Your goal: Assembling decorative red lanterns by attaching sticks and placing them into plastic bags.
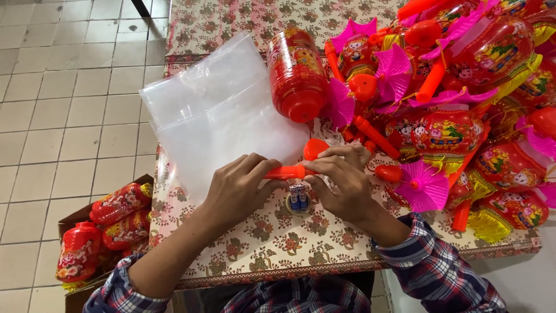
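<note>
My left hand [238, 188] and my right hand [341, 181] meet over the table and together grip a thin orange plastic stick [285, 172] that ends in a round orange cap [314, 148]. The left hand holds the stick's left part, the right pinches it near the cap. Just under the hands, a small round holder with two blue-and-white batteries [298, 199] rests on the flowered tablecloth [272, 240]. A red cylindrical toy lantern [296, 74] lies beyond the hands.
A stack of clear plastic bags [214, 110] lies left of the lantern. Several red lanterns with pink fans and orange sticks [457, 98] pile up at right. A cardboard box of lanterns [101, 232] stands on the tiled floor at left.
</note>
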